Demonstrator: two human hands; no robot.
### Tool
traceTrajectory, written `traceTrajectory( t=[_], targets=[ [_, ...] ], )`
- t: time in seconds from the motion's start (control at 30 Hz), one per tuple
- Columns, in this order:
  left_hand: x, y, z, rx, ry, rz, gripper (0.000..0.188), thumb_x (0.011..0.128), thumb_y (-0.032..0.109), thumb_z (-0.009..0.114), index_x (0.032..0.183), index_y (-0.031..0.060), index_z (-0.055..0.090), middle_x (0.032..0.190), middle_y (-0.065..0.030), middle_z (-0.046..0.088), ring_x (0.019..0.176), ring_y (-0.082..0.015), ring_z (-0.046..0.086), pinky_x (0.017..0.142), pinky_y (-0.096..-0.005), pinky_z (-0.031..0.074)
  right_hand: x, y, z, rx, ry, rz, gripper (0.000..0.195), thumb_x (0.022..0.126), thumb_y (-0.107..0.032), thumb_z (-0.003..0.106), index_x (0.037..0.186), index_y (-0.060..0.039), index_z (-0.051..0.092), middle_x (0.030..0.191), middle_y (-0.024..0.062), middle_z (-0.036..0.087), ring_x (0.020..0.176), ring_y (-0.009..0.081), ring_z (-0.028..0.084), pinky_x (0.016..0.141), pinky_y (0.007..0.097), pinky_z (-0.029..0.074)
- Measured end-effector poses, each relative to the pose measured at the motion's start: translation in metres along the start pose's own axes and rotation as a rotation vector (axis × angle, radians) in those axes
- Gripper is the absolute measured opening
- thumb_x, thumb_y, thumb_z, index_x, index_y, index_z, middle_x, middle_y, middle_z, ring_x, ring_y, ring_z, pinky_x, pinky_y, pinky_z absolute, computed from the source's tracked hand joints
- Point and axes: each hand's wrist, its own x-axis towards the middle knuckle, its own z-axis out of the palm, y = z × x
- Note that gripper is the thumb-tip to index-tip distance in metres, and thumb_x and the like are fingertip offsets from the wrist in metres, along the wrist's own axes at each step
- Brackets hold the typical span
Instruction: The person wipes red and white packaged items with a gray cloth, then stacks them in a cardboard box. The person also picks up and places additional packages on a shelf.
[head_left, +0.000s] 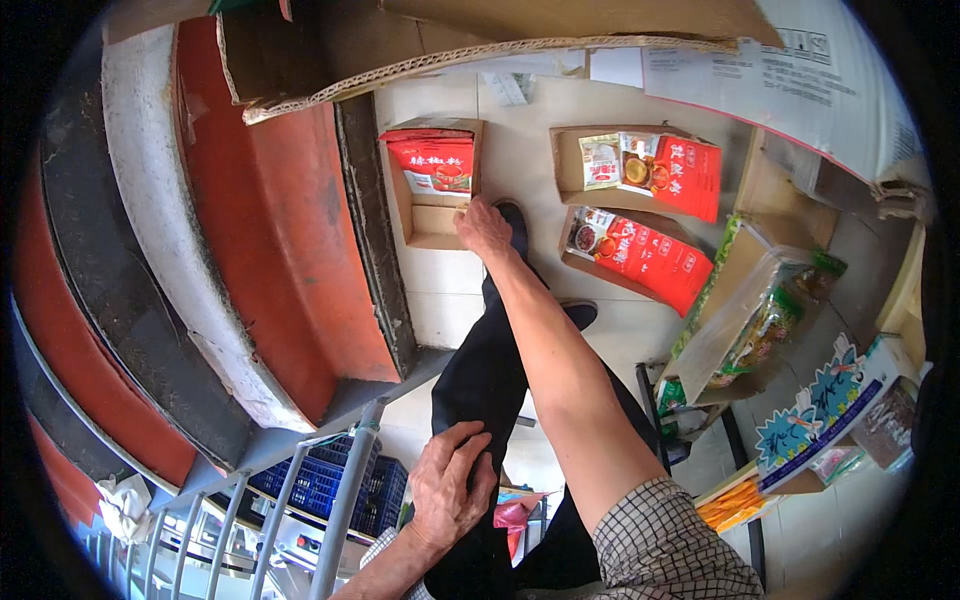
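Note:
My right hand (484, 229) is at the near right edge of a small open cardboard box (437, 220), with its fingers closed over the rim. Red packets (435, 166) stand in the far part of that box, and its near part shows bare cardboard. My left hand (454, 480) rests on my dark trouser leg, holding nothing, fingers slightly spread. To the right on the tiled floor lies one open box (568, 161) with red packets and a pale sachet (600, 161). Just below it, a second box (574, 257) holds more red packets (645, 251).
Red and black steps (300, 225) rise on the left, with a grey metal railing (349, 495) below. A large cardboard box (322, 52) overhangs the top. A rack on the right carries a carton (720, 322) of green-capped goods. Blue crates (315, 480) sit beyond the railing.

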Motion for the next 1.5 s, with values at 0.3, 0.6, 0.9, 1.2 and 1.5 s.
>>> traceTrajectory(
  t=[0.3, 0.6, 0.9, 1.2, 1.5],
  targets=[
    [-0.001, -0.01, 0.004, 0.039, 0.002, 0.025, 0.03, 0.075, -0.003, 0.072, 0.105, 0.0035, 0.068, 0.113, -0.0122, 0.067, 0.094, -0.031, 0.067, 0.079, -0.0399, 0.058, 0.025, 0.036, 0.05, -0.219, 0.064, -0.305, 0.029, 0.08, -0.021, 0.07, 0.099, 0.0001, 0.067, 0.099, 0.0229, 0.067, 0.097, 0.0384, 0.067, 0.081, 0.0495, 0.056],
    [-0.024, -0.01, 0.015, 0.08, 0.126, 0.11, 0.034, 0.084, 0.0, 0.065, 0.118, 0.0042, 0.061, 0.128, -0.0201, 0.057, 0.11, -0.0396, 0.061, 0.088, -0.0444, 0.054, -0.158, 0.027, -0.034, -0.301, 0.235, -0.557, 0.021, 0.092, -0.019, 0.052, 0.086, -0.0041, 0.066, 0.084, 0.0158, 0.065, 0.082, 0.0332, 0.066, 0.068, 0.0477, 0.052],
    [-0.079, 0.078, -0.074, -0.093, 0.281, 0.166, 0.057, 0.092, 0.017, 0.064, 0.144, 0.0037, 0.044, 0.149, -0.0237, 0.038, 0.138, -0.0422, 0.038, 0.115, -0.048, 0.032, -0.383, -0.017, -0.209, -0.291, 0.249, -0.421, 0.023, 0.09, -0.019, 0.057, 0.081, 0.0002, 0.067, 0.088, 0.0214, 0.062, 0.08, 0.0351, 0.066, 0.067, 0.0462, 0.055],
    [-0.135, 0.177, -0.173, -0.294, -0.07, 0.458, 0.069, 0.084, 0.033, 0.075, 0.137, -0.0016, 0.047, 0.147, -0.0219, 0.037, 0.138, -0.0368, 0.04, 0.114, -0.047, 0.035, -0.56, -0.06, -0.301, -0.333, 0.59, -0.507, 0.016, 0.087, -0.016, 0.056, 0.083, -0.0017, 0.064, 0.076, 0.0172, 0.059, 0.075, 0.0331, 0.064, 0.063, 0.0453, 0.052],
    [-0.157, 0.267, -0.237, -0.514, -0.392, 0.526, 0.083, 0.082, 0.031, 0.079, 0.149, 0.0038, 0.037, 0.146, -0.0146, 0.046, 0.135, -0.0287, 0.045, 0.112, -0.0421, 0.037, -0.68, -0.125, -0.372, -0.158, 0.59, -0.372, 0.023, 0.086, -0.015, 0.055, 0.079, 0.0046, 0.064, 0.086, 0.0258, 0.062, 0.083, 0.0402, 0.066, 0.069, 0.0501, 0.053]
  ],
)
